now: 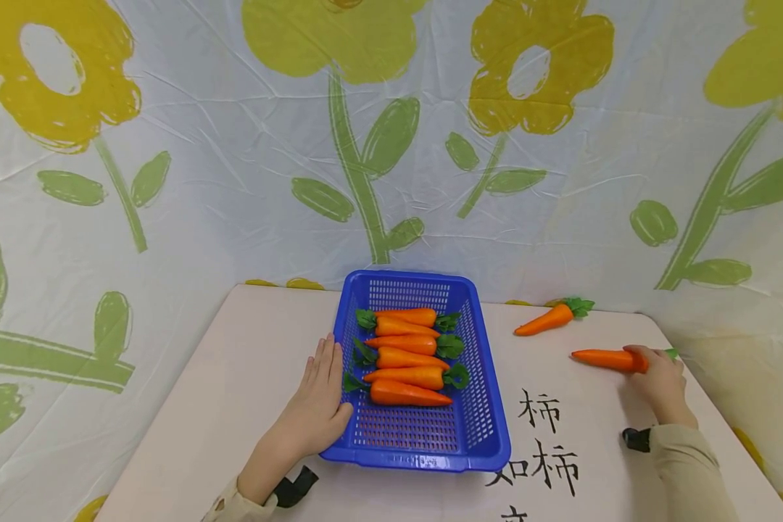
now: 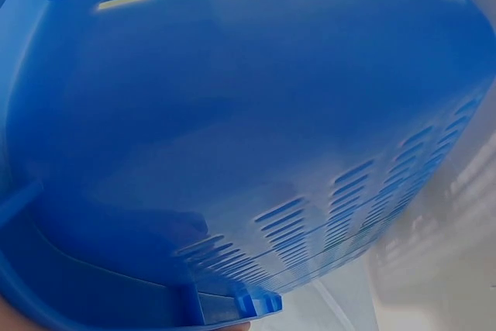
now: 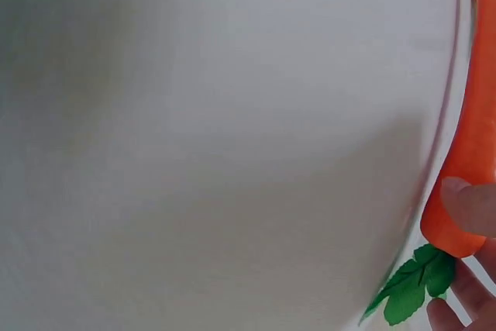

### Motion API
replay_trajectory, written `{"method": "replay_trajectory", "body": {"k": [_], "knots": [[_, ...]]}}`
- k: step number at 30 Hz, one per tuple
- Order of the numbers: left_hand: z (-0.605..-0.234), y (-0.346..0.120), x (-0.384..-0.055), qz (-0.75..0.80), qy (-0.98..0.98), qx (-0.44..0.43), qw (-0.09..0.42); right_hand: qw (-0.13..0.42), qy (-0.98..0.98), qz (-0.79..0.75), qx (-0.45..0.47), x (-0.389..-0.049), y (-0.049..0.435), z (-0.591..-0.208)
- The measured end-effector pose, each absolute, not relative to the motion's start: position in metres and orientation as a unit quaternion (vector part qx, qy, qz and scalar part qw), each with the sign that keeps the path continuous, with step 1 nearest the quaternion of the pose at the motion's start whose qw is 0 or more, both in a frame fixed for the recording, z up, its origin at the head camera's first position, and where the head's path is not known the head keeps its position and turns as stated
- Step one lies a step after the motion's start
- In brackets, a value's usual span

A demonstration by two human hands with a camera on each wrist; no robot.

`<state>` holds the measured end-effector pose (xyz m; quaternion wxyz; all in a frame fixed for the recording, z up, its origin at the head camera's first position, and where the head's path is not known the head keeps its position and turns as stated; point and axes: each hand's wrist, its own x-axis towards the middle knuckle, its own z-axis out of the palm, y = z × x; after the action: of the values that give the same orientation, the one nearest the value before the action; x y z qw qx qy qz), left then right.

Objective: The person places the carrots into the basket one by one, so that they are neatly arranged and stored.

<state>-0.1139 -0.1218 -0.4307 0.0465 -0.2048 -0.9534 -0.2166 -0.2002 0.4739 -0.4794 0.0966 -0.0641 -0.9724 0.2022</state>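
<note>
A blue plastic basket (image 1: 424,461) stands mid-table with several orange carrots (image 1: 407,360) laid crosswise in it, their green leaves pointing to alternate sides. My left hand (image 1: 316,406) rests on the basket's left rim with its fingers extended. In the left wrist view the basket's outer wall (image 2: 194,114) fills most of the picture. Over at the right of the table, my right hand (image 1: 660,380) grips a carrot (image 1: 607,359) by its thick end, tip pointing left. The right wrist view shows thumb and fingers around this carrot (image 3: 465,153), beside its green leaves (image 3: 411,288).
Another carrot (image 1: 548,319) lies on the table near the back, right of the basket. Black handwritten characters (image 1: 554,467) mark the pale tabletop (image 1: 248,348). A flower-printed cloth (image 1: 235,145) hangs behind the table and along its sides.
</note>
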Motion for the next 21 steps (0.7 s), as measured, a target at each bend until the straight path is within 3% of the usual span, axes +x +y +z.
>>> {"method": "replay_trajectory", "body": {"k": [21], "knots": [[-0.429,-0.122,-0.114,-0.221,-0.953,-0.204,0.041,0.218,-0.959,0.181,-0.003,-0.204,0.441,-0.431]]}}
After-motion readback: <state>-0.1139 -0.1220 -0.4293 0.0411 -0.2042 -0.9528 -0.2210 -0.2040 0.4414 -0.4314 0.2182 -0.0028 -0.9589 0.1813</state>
